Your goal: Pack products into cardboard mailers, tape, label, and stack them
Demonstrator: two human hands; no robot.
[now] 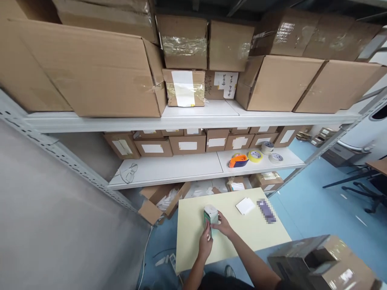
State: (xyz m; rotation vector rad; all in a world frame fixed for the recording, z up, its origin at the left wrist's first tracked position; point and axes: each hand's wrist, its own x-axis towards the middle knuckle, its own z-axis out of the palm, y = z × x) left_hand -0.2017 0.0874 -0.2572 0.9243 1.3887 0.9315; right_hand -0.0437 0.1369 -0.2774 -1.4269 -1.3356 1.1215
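A small white and green box point(211, 213) is held between my two hands over the pale yellow table point(238, 241). My left hand point(206, 241) grips it from the near left, with its thumb and fingers closed on the lower side. From the right, my right hand point(224, 225) has its fingers closed against the box's side. The top of the box looks white, and a green face shows on its left. Farther right on the table lie a flat white square pad or stack point(245, 206) and a blurred-out purple item point(266, 211).
Shelves ahead hold many cardboard boxes point(187, 145). An orange tape dispenser point(238, 161), a yellow tape roll point(254, 156) and safety glasses point(130, 173) lie on the middle shelf. Open cartons stand at the lower left point(165, 201) and lower right point(320, 262).
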